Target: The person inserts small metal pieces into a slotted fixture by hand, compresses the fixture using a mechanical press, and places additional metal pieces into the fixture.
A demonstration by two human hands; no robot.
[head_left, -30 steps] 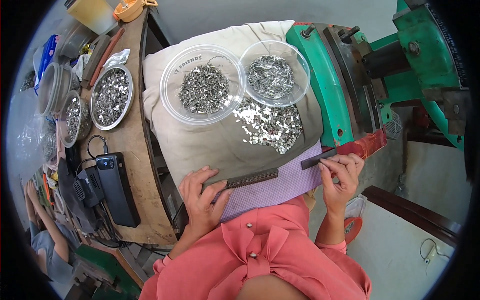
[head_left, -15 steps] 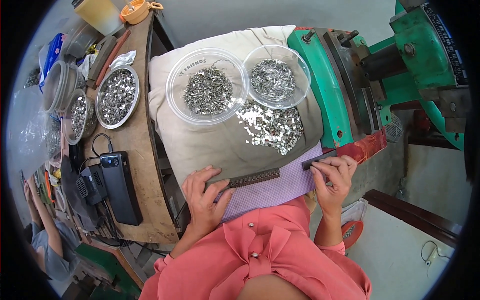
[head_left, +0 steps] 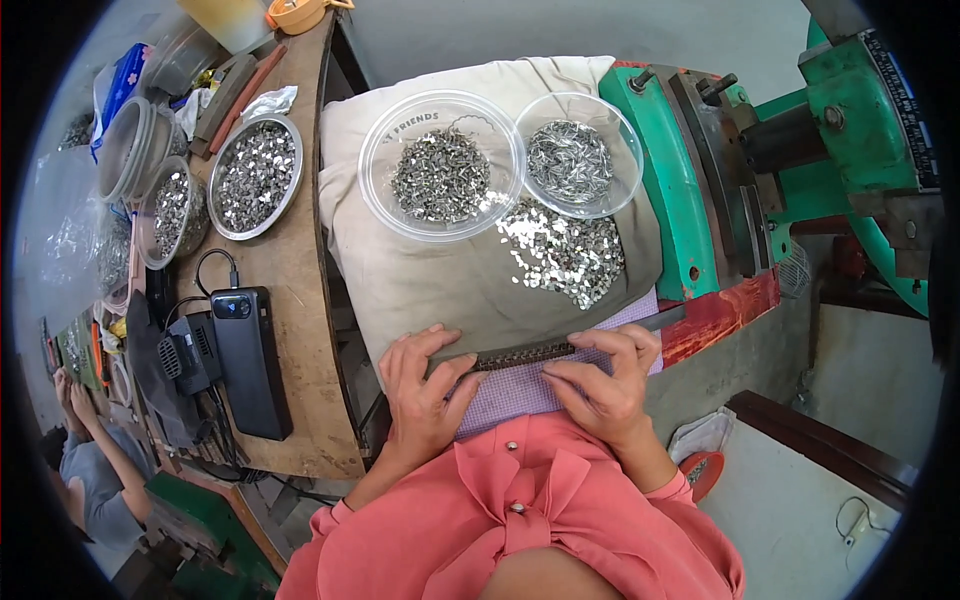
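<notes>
One dark toothed strip (head_left: 525,356) lies between the two hands, along the edge where the cushion (head_left: 420,285) meets the purple cloth (head_left: 510,396); the left hand (head_left: 424,385) pinches its left end between thumb and forefinger; the right hand (head_left: 606,385) curls thumb and forefinger about its right end, though whether they grip cannot be told; beyond the strip sit two clear tubs, one large (head_left: 375,178) and one small (head_left: 626,150), both holding metal bits; one pile (head_left: 575,262) of shiny flakes lies just below them; one green press (head_left: 662,200) stands to the right.
</notes>
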